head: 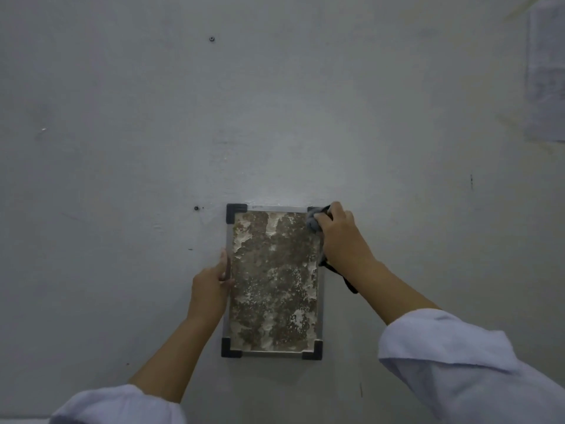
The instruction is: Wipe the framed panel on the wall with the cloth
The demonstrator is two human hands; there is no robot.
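A framed panel point(272, 280) hangs upright on the wall, with a silver frame, black corner pieces and a mottled brown and white surface. My right hand point(339, 237) is bunched around a grey cloth point(314, 221) and presses it against the panel's top right corner, hiding that corner piece. A dark strip of the cloth hangs below my right wrist. My left hand point(211, 283) grips the frame's left edge at mid height, thumb on the front.
The pale grey wall point(275, 102) surrounds the panel. Small screws point(211, 39) sit in the wall above and one to the left of the frame point(196, 208). A sheet of paper point(545, 71) is stuck at the upper right.
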